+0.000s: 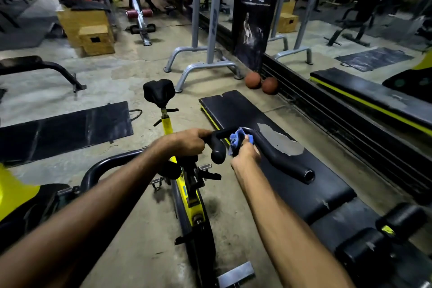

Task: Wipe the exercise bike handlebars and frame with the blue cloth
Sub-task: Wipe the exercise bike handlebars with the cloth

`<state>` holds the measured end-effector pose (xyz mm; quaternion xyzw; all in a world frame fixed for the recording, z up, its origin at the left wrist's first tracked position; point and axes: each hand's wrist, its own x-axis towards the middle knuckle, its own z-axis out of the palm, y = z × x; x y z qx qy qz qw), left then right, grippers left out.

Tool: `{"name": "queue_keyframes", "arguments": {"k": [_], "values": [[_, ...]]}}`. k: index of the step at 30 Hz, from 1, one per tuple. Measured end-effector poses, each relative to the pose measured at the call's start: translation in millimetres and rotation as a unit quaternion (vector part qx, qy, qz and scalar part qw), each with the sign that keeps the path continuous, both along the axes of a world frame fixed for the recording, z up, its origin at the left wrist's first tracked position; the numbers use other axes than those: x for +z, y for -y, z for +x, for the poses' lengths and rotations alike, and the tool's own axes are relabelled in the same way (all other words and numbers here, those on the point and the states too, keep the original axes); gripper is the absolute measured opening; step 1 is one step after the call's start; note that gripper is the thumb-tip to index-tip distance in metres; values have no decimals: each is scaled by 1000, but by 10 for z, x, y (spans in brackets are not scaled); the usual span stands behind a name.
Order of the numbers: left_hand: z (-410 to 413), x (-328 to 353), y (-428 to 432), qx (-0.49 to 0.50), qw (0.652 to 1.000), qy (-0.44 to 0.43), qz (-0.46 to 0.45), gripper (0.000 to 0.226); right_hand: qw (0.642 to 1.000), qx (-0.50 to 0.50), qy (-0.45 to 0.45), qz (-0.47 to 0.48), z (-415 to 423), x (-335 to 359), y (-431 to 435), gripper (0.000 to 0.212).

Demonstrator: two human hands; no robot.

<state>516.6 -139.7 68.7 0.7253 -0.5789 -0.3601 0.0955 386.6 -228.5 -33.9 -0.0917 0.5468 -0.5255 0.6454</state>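
Gripping the handlebars point(278, 154) with left hand point(187, 144), right hand point(246, 153) pinching bunched blue cloth point(237, 139) on the bend; risk: wad slips, missing underside.

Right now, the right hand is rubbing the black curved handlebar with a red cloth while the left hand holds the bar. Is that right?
Nearly. The crumpled cloth is blue, not red. In the head view the right hand grips it against the black curved handlebar, while the left hand holds the bar.
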Motion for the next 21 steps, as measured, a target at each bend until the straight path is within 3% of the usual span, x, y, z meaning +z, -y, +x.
{"name": "queue_keyframes", "arguments": {"k": [3, 7, 13, 21], "values": [[32, -44, 96, -6, 1000, -8, -9, 67, 998, -51, -26, -10, 8, -90, -90, 12], [2, -71, 230, -26, 999, -15, -21, 45, 1000, -9, 15, 13, -16, 2, -41, 20], [-83, -17, 401, -55, 998, -13, -36, 48, 998, -62, 22, 8, -134, -44, -146, 24], [-261, 61, 483, -108, 993, -27, -37, 48, 975, -112, 190, -25, -220, -52, -309, 25]]}}
